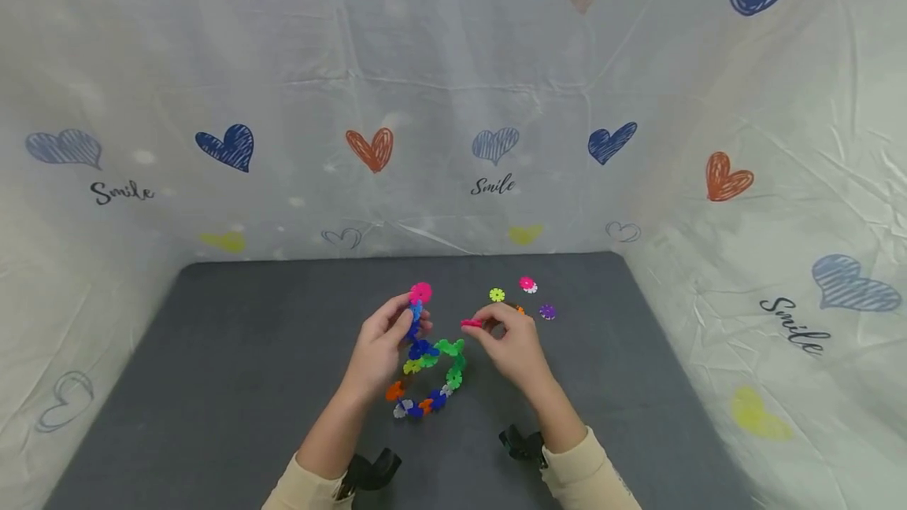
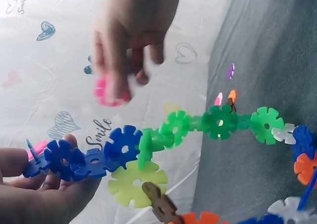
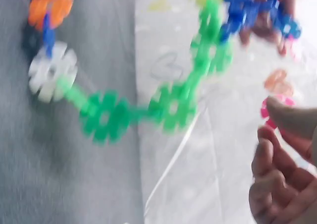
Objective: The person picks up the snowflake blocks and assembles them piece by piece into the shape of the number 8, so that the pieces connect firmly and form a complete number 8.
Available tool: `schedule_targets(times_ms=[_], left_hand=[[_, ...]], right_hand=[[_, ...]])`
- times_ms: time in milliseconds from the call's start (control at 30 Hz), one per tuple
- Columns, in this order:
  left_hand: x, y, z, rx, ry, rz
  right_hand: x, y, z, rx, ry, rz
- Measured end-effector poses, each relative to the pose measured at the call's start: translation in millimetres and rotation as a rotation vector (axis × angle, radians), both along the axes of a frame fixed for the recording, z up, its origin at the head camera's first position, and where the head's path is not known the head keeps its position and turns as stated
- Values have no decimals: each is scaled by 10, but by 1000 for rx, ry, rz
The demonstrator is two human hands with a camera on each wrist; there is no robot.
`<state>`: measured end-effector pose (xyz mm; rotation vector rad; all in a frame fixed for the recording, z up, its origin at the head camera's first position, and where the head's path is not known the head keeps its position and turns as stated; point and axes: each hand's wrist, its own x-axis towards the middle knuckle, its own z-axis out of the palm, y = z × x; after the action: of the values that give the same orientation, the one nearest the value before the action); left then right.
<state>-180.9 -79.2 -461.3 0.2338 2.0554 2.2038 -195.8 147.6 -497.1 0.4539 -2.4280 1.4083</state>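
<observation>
My left hand (image 1: pixel 378 347) grips the blue end of a chain of notched plastic discs (image 2: pixel 220 122). A pink disc (image 1: pixel 421 293) tops that end. Below the hand the chain loops round through blue, green, white, orange and yellow discs, and a brown disc (image 2: pixel 161 204) shows in the left wrist view. To the right, my right hand (image 1: pixel 512 343) pinches a loose pink disc (image 3: pixel 275 110) between thumb and finger, apart from the chain. Motion blurs the right hand in the left wrist view.
Beyond the right hand lie several loose discs: a yellow one (image 1: pixel 497 294), a pink one (image 1: pixel 527 283) over a white one, a purple one (image 1: pixel 548 312) and a partly hidden orange one. A heart-printed sheet (image 1: pixel 425 203) hangs round the dark grey table (image 1: pixel 269 352).
</observation>
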Motion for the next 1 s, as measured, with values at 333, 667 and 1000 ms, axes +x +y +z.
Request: schedule_targets(times_ms=[333, 667, 1000], left_hand=[[-36, -36, -30, 147, -80, -4], [-39, -37, -42, 143, -80, -19], [-22, -24, -50, 203, -89, -95]], right_hand=[[281, -390, 148, -135, 4, 262], [302, -560, 126, -35, 22, 141], [247, -736, 33, 122, 422, -37]])
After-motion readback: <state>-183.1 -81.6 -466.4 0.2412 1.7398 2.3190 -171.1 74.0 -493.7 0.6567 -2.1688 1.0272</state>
